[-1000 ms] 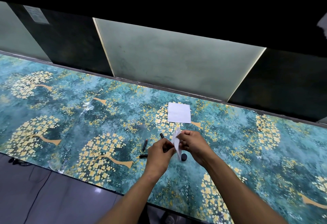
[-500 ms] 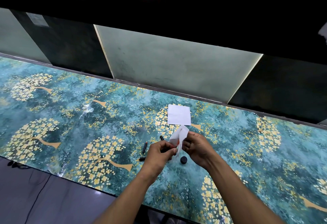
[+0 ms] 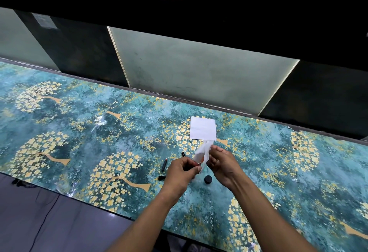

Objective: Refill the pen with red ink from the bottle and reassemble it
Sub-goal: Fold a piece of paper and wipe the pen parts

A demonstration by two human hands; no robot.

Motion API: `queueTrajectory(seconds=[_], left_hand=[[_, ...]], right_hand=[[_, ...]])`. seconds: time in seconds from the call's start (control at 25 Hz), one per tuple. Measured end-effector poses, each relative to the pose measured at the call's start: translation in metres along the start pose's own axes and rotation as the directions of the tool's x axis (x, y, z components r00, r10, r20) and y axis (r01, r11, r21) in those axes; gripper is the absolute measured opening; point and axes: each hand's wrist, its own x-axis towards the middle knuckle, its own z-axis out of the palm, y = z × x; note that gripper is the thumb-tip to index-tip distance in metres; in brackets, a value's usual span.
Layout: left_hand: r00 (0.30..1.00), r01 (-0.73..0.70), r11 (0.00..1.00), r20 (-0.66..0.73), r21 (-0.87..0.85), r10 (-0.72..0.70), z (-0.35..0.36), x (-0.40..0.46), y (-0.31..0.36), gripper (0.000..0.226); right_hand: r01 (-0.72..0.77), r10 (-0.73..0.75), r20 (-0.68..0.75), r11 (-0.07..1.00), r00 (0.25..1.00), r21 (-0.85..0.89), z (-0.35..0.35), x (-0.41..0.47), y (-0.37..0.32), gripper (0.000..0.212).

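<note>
1. Head view: the left hand is gripping a dark pen part, fingers curled round it; only a short end is showing toward the right hand, and the part's long axis is running roughly from the left hand toward the right.
2. The right hand is pinching a white tissue that is hanging against that exposed end, so the tissue is sitting between the 2 hands, touching the part.
3. A round black cap is lying on the table just below the right hand, nearer to it than to the left.
4. 2 loose dark pieces are lying to the left of the left hand: 1 slim piece with a reddish tip and 1 short piece; another dark end is showing just beyond the left hand.
5. Judgement: wiping seems to be under way; I cannot see the ink bottle itself.
</note>
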Motion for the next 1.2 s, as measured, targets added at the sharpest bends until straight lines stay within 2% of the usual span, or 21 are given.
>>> queueTrajectory(seconds=[0.16,0.24,0.36,0.48,0.6,0.72,0.8,0.96,1.04,1.2], left_hand=[[0.992,-0.111,0.965,-0.027,0.238,0.121,0.002,-0.004,0.001,0.010],[0.986,-0.156,0.953,-0.025,0.261,0.168,0.003,-0.005,0.000,0.011],[0.991,-0.134,0.980,0.001,0.147,0.135,0.002,-0.007,-0.003,0.011],[0.998,-0.062,0.997,0.019,-0.051,0.063,0.000,-0.009,-0.004,0.007],[0.999,0.024,0.970,0.036,-0.243,-0.016,0.000,-0.006,-0.004,0.015],[0.996,0.073,0.948,0.075,-0.311,-0.052,0.002,-0.002,-0.004,0.020],[0.995,0.071,0.955,0.083,-0.289,-0.049,0.002,-0.003,-0.002,0.021],[0.998,0.024,0.978,0.067,-0.207,-0.010,-0.005,-0.008,-0.002,0.016],[0.999,0.031,0.981,0.016,-0.194,-0.028,-0.011,-0.011,-0.005,0.014],[0.995,0.065,0.975,-0.063,-0.212,-0.080,-0.024,-0.014,-0.013,0.010]], right_hand=[[-0.003,0.001,-0.019,0.996,1.000,-0.093,-0.002,-0.002,0.001,0.008],[-0.015,0.011,-0.028,0.991,1.000,-0.133,-0.004,-0.002,0.002,0.006],[-0.017,0.010,-0.047,0.986,0.999,-0.163,-0.005,-0.001,0.002,0.004],[0.009,-0.020,-0.082,0.990,0.996,-0.138,-0.006,0.001,0.000,0.003],[0.019,-0.018,0.023,0.999,1.000,-0.037,-0.001,-0.006,-0.003,0.009],[-0.004,0.004,0.113,1.000,0.994,0.002,0.006,-0.010,0.001,0.014],[0.005,-0.005,0.072,1.000,0.997,0.001,0.008,-0.008,0.006,0.015],[0.066,-0.061,-0.044,0.990,0.997,0.123,0.002,0.002,0.000,0.013],[0.084,-0.075,-0.089,0.992,0.993,0.094,-0.008,0.008,-0.006,0.006],[-0.005,0.002,-0.236,1.000,0.972,-0.013,-0.036,0.024,-0.003,0.015]])
